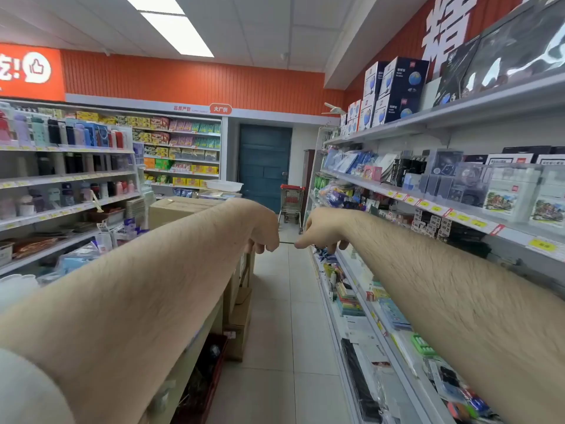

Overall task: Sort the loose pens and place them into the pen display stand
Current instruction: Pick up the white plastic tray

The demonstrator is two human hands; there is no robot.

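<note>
Here both hands (264, 228) (321, 229) pinch one thin dark pen (286, 242)

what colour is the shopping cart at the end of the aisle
Red, with a grey wire basket: the shopping cart shows in the head view, beside the teal door.

You're standing in a shop aisle with a pale tiled floor (287, 316). Straight ahead there's a teal door (264, 163), and a red shopping cart (292, 203) parked just in front of it. On your left, shelves of drink bottles (65, 134), with a cardboard box (180, 209) near them. Up on the right top shelf you've got globe boxes (394, 90) stacked two high. Orange wall panelling (189, 81) runs along the back under the ceiling lights (177, 32).
</note>
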